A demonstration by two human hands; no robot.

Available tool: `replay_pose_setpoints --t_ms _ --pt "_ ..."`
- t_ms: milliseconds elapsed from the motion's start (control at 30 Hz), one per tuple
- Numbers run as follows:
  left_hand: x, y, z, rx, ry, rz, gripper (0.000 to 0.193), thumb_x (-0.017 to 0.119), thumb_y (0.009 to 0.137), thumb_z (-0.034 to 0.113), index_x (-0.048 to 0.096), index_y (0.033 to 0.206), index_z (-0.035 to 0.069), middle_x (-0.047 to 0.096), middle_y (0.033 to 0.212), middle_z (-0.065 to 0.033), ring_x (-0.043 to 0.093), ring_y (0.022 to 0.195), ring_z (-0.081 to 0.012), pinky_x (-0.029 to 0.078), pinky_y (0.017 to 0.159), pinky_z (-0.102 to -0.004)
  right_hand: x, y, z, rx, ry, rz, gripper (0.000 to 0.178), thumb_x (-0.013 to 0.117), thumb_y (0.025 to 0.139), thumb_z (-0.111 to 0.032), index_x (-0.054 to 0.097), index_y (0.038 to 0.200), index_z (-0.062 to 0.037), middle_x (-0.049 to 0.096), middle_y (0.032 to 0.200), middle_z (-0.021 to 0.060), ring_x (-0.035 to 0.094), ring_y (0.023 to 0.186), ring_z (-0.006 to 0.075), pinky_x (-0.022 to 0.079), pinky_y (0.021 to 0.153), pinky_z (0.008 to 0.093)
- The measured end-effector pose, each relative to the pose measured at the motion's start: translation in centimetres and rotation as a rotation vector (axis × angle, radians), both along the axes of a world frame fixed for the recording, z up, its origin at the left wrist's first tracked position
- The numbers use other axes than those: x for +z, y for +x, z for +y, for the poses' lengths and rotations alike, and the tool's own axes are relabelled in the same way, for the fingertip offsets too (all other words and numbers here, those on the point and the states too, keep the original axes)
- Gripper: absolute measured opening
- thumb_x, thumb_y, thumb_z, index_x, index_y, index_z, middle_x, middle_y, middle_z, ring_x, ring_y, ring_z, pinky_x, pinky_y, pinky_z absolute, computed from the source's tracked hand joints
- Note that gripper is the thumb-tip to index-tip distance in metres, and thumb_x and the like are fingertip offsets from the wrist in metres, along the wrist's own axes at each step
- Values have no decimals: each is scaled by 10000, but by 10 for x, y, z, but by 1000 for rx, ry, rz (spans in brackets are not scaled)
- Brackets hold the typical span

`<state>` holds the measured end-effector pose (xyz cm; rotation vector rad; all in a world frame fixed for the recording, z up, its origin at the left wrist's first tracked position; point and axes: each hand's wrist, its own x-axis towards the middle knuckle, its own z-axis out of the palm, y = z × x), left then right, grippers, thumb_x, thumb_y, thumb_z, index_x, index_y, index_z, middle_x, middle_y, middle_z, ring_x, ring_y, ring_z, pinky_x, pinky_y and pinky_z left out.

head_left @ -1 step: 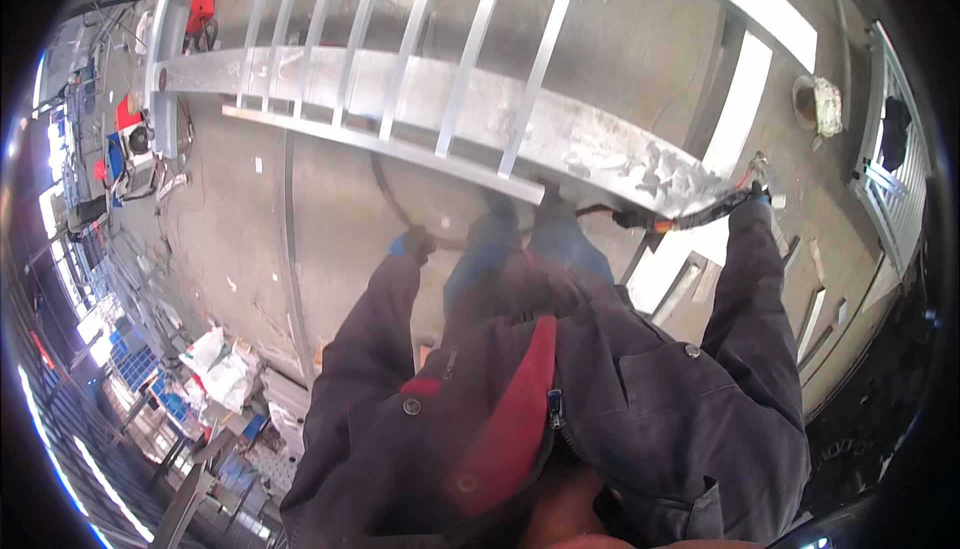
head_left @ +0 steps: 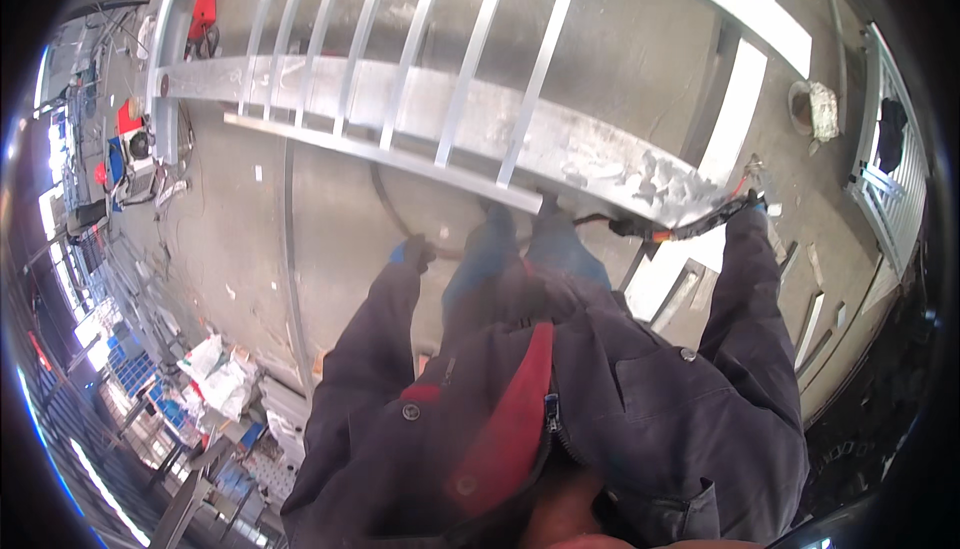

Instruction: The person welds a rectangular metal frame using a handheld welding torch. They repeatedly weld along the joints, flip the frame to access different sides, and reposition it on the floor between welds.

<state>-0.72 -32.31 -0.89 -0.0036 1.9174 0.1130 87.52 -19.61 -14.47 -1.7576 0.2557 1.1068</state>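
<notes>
On the right, my gloved right hand (head_left: 743, 207) is closed on the end of a long black tool (head_left: 700, 221). An orange-red band shows on its body, and a thin dark cable trails from its left end toward my legs. The tool lies along the near edge of a wide grey metal beam (head_left: 610, 154), whose right end carries pale flaky patches. My left hand (head_left: 418, 252), dark-gloved with a blue cuff, hangs low beside my left leg, its fingers curled. A dark hose (head_left: 388, 201) curves past it; whether the hand grips that hose is unclear.
A pale metal frame with several slats (head_left: 405, 69) crosses the beam ahead of me. White bars (head_left: 735, 109) and loose strips (head_left: 808, 329) lie to the right, near a bucket-like container (head_left: 803, 104). Another slatted panel (head_left: 895, 164) stands far right. Clutter and white bags (head_left: 222, 379) fill the left.
The view has shifted slightly. Both hands keep nearly the same places, and the black tool stays in my right hand.
</notes>
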Motion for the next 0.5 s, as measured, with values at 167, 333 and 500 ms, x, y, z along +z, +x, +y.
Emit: replay_pose_setpoints --t_ms 167,333,500 --pt "13 12 8 68 73 -60 392 592 1006 454 698 1170 113 737 1032 -34 680 785 -160 433 546 -333 -6 9 -25 373 41 176 396 614 1045 -359 647 1143 23 721 1007 169 702 845 319 579 741 486" --pt "-3 -13 -3 4 377 -159 230 641 998 336 640 1114 137 698 1055 -32 665 778 -159 455 615 -299 -25 -28 -30 201 -21 -162 372 628 1009 -437 707 990 -74 684 824 70 645 694 214 538 629 412" --pt "-11 -44 -2 -34 566 -1 435 726 976 215 610 1342 9 702 1148 -110 695 905 -191 566 747 -348 30 -84 -35 465 -351 -831 477 584 1026 -420 603 1303 -32 672 1151 182 658 1029 340 524 872 434"
